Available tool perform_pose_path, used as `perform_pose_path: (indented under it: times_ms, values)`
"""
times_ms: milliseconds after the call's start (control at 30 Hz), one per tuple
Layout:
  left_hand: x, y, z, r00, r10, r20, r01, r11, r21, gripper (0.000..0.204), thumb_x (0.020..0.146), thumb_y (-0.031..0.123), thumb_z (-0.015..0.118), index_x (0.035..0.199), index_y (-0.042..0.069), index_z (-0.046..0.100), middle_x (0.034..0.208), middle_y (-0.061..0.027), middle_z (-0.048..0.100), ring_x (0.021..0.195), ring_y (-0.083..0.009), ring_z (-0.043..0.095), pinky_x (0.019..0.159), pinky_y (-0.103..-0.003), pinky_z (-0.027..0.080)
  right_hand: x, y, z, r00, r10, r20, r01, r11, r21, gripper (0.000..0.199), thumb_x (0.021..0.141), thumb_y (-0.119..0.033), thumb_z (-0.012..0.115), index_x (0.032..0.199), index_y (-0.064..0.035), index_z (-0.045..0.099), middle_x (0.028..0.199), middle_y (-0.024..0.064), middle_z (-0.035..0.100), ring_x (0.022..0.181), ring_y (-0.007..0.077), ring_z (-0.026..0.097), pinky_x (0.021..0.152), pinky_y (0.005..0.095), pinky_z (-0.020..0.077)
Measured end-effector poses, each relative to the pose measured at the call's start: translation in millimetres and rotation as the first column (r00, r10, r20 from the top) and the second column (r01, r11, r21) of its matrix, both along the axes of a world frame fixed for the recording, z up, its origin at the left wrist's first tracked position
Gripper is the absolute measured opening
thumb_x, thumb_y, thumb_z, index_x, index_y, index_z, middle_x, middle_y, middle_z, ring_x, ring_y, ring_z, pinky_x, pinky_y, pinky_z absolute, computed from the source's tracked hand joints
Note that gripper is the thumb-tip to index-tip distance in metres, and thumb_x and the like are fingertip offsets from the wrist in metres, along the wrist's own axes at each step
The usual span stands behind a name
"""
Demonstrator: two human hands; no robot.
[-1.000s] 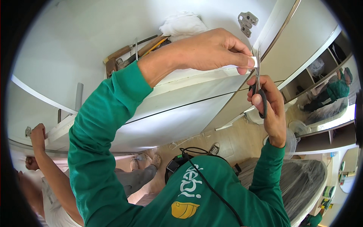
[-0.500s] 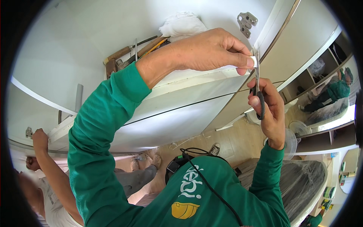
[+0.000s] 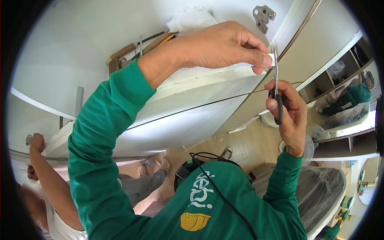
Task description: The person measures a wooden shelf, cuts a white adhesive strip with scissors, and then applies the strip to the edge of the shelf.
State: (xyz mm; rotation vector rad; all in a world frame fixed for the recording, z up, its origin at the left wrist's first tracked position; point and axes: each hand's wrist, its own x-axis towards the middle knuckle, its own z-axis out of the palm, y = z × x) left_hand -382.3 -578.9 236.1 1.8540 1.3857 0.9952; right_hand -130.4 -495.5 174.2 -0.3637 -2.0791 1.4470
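Observation:
Between the thumb and fingers of my left hand (image 3: 232,46) a small white strip (image 3: 272,59) is pinched, its end sticking out to the right. My right hand (image 3: 291,110) grips the black handles of a pair of scissors (image 3: 276,76), blades pointing up and away from me. The blades lie across the strip's right end, close to my left fingertips. How far apart the blades are, I cannot tell. My left forearm crosses in front of several tools on the white ledge.
Beyond my left forearm lie a wooden-handled tool (image 3: 125,52) and a crumpled white bundle (image 3: 193,19). A metal hinge (image 3: 263,18) is fixed to the white panel. At lower left another person's arm (image 3: 52,172) reaches up. A fan (image 3: 310,148) and a plastic-wrapped mattress (image 3: 316,192) are on the right.
Both hands, with the strip and scissors, have shifted slightly to the right in the picture. The left hand also sits a little higher. Both grips are unchanged.

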Motion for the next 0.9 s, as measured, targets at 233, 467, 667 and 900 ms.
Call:
perform_pose_path:
  times_ms: [233,467,667,900]
  values:
    - [4.7,-5.6,6.4,0.999,0.034,0.038,-0.032,0.998,-0.053,0.035,0.102,0.039,0.071,0.103,0.005,0.079,0.089,0.0023,0.073,0.089,-0.0076,0.064,0.089,-0.027,0.048,-1.9,-1.6,2.0,1.000,0.008,-0.023,-0.009,1.000,-0.027,0.030,0.096,-0.013,0.077,0.122,-0.0030,0.068,0.085,-0.0061,0.057,0.077,0.0033,0.047,0.069,0.0209,0.0358]
    - [5.6,-3.6,4.8,1.000,-0.012,0.009,0.012,1.000,-0.021,0.035,0.102,0.039,0.071,0.095,0.006,0.078,0.088,0.0029,0.072,0.087,-0.0068,0.062,0.087,-0.027,0.047,-10.7,4.7,2.0,0.995,0.014,-0.099,-0.010,0.999,0.038,0.029,0.094,-0.013,0.077,0.120,-0.0024,0.067,0.084,-0.0059,0.057,0.078,0.0039,0.049,0.071,0.0218,0.0371]
    - [2.3,-2.8,2.6,1.000,-0.030,-0.001,0.030,0.999,0.009,0.038,0.102,0.042,0.070,0.092,0.006,0.076,0.091,0.0014,0.073,0.093,-0.0092,0.062,0.093,-0.029,0.046,-9.8,3.3,0.8,0.997,-0.004,-0.074,0.006,1.000,0.027,0.029,0.094,-0.011,0.077,0.120,-0.0018,0.068,0.080,-0.0067,0.054,0.073,0.0028,0.047,0.067,0.0206,0.0356]
    - [-0.2,-0.3,-2.2,0.995,-0.095,0.008,0.095,0.995,0.018,0.037,0.101,0.042,0.069,0.095,0.007,0.078,0.096,-0.0002,0.074,0.102,-0.0130,0.065,0.103,-0.032,0.045,-9.3,0.1,1.1,0.997,-0.051,-0.049,0.054,0.997,0.063,0.028,0.095,-0.005,0.076,0.122,-0.0014,0.068,0.079,-0.0082,0.052,0.072,0.0018,0.044,0.064,0.0201,0.0336]
